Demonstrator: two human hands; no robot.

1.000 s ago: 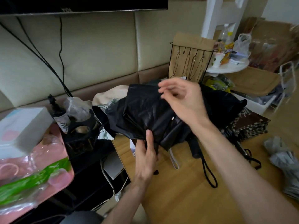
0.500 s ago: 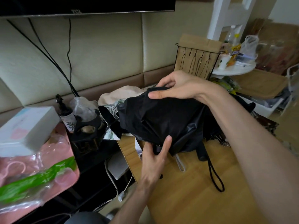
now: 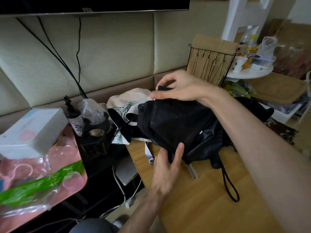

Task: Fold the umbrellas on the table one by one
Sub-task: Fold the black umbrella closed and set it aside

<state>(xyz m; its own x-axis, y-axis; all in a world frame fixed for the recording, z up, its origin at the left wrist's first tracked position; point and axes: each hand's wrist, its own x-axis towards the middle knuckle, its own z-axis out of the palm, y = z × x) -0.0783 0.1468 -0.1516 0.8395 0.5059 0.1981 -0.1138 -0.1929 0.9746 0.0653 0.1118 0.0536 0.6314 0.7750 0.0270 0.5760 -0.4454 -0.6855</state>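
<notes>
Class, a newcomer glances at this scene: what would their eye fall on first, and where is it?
The crumpled black umbrella in the middle, over the far end of the wooden table, draws the eye first: the right hand pinches its top and the left hand grips its lower end. Next comes the pink tray at lower left.

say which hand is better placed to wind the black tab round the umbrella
Right, probably: the right hand pinches the black tab at the top of the black umbrella, while the left hand holds its lower end.

wall [image 3: 109, 52]: beige padded panels | table [image 3: 210, 207]: light wood | shelf [image 3: 250, 74]: white, round
</notes>
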